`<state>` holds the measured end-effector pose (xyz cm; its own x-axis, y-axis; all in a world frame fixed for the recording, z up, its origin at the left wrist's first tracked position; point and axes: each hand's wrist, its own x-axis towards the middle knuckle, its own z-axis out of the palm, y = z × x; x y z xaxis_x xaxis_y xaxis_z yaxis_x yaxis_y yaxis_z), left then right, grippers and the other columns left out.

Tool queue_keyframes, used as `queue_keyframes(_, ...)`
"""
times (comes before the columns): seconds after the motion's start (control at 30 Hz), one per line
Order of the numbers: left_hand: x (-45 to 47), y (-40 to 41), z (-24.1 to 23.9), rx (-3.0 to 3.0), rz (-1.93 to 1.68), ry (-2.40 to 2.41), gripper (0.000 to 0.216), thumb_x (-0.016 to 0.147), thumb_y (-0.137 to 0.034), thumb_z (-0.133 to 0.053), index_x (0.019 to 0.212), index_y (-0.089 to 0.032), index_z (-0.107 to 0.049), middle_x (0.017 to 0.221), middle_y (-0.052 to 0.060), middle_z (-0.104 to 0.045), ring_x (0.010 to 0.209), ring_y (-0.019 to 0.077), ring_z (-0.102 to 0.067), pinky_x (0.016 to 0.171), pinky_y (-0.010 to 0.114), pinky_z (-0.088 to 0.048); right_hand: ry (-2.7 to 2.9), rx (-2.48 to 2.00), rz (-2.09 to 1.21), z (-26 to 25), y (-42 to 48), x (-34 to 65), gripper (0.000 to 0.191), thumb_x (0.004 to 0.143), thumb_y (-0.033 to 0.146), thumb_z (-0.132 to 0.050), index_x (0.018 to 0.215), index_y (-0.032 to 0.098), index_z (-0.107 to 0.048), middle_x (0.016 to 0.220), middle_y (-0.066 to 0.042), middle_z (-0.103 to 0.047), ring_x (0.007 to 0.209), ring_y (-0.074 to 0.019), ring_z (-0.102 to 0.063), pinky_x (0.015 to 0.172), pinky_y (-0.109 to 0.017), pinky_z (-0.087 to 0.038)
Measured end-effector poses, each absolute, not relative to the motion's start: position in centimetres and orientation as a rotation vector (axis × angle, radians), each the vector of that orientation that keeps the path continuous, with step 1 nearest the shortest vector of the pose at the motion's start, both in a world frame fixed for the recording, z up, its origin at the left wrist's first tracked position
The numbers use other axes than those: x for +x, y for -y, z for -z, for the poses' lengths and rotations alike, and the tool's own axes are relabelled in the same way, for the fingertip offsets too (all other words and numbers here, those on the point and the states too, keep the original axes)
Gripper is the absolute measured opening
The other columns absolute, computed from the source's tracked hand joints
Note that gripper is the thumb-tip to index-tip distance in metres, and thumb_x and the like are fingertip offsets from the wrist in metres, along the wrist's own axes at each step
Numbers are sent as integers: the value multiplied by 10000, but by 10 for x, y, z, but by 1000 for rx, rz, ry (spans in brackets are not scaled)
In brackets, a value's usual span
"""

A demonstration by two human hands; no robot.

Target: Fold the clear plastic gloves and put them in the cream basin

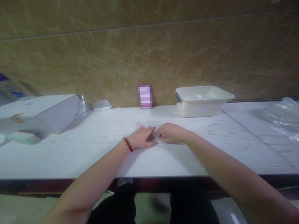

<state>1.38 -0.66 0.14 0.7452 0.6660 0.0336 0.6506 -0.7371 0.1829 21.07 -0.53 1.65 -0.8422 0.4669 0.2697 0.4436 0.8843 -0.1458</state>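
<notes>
My left hand, with a red bead bracelet at the wrist, lies on the white table with its fingers stretched over a small clear plastic bag. My right hand meets it from the right, fingers curled and pinching the bag's edge. The bag is thin and see-through, and I cannot make out whether anything is in it. Both hands touch near the table's middle.
A cream plastic tub stands at the back right by the tiled wall. A small pink box stands at the back centre. A white carton lies at the left, and clear plastic sheets at the right.
</notes>
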Motion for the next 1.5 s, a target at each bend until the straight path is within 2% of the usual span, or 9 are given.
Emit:
queue_keyframes(0.33, 23, 9, 4, 2879, -109, -1248, 574, 756, -353, -408, 1253, -119, -243, 1303, 135, -292, 1184, 247, -269, 972, 409, -157, 2645, -686, -51, -19, 5, 210, 99, 693, 158, -488, 705, 166, -586, 692, -28, -576, 696, -132, -504, 685, -260, -365)
queue_keyframes(0.53, 29, 9, 10, 2871, -71, -1275, 493, 747, -170, -340, 1232, -110, -280, 1297, 114, -317, 1196, 198, -259, 982, 374, -175, 2589, -697, -64, -22, 5, 210, 87, 697, 153, -496, 721, 162, -579, 705, -34, -579, 701, -132, -508, 682, -257, -369)
queue_keyframes(0.67, 28, 6, 10, 2849, -109, -1216, 468, 743, -108, -310, 1211, -124, -321, 1278, 97, -355, 1182, 170, -291, 981, 330, -196, 2531, -725, -63, -26, 7, 211, 108, 723, 165, -477, 754, 163, -580, 740, -40, -591, 726, -135, -512, 704, -271, -369)
queue_keyframes(0.77, 27, 6, 9, 2792, -162, -1243, 450, 765, -123, -301, 1215, -129, -318, 1256, 95, -386, 1132, 177, -365, 965, 317, -230, 2480, -733, -49, -28, 7, 213, 152, 737, 227, -486, 848, 175, -577, 818, -50, -594, 803, -152, -507, 747, -301, -360)
queue_keyframes(0.9, 27, 6, 6, 2748, -205, -1253, 413, 800, -176, -290, 1210, -150, -334, 1213, 81, -436, 1056, 183, -440, 916, 306, -296, 2506, -698, -33, -24, 4, 215, 272, 689, 350, -562, 911, 193, -580, 887, -61, -592, 875, -180, -493, 772, -334, -345)
queue_keyframes(1.07, 28, 4, 7, 2783, -245, -1181, 373, 801, -174, -293, 1160, -167, -393, 1195, 51, -456, 1067, 167, -427, 953, 300, -247, 2531, -683, -7, -19, -2, 214, 187, 771, 308, -477, 833, 199, -616, 842, -48, -618, 832, -156, -515, 765, -310, -340)
queue_keyframes(1.3, 26, 6, 5, 2737, -239, -1227, 372, 808, -203, -286, 1157, -150, -404, 1114, 71, -517, 973, 181, -495, 871, 290, -343, 2490, -632, -34, -21, -3, 212, 211, 793, 307, -442, 821, 187, -614, 806, -45, -630, 792, -147, -529, 738, -291, -362)
queue_keyframes(1.4, 22, 5, 0, 2638, -302, -1268, 350, 822, -238, -270, 1084, -137, -479, 1007, 76, -577, 889, 190, -535, 820, 303, -381, 2339, -702, -40, -24, -1, 212, 217, 801, 306, -424, 815, 184, -604, 814, -46, -626, 800, -148, -529, 758, -296, -369)
queue_keyframes(1.5, 16, 2, -6, 2444, -501, -1278, 378, 841, -320, -250, 982, -139, -550, 981, 57, -596, 898, 185, -534, 826, 299, -383, 2032, -878, -44, -27, -1, 215, 249, 814, 309, -381, 841, 178, -590, 849, -61, -616, 835, -159, -526, 782, -305, -373)
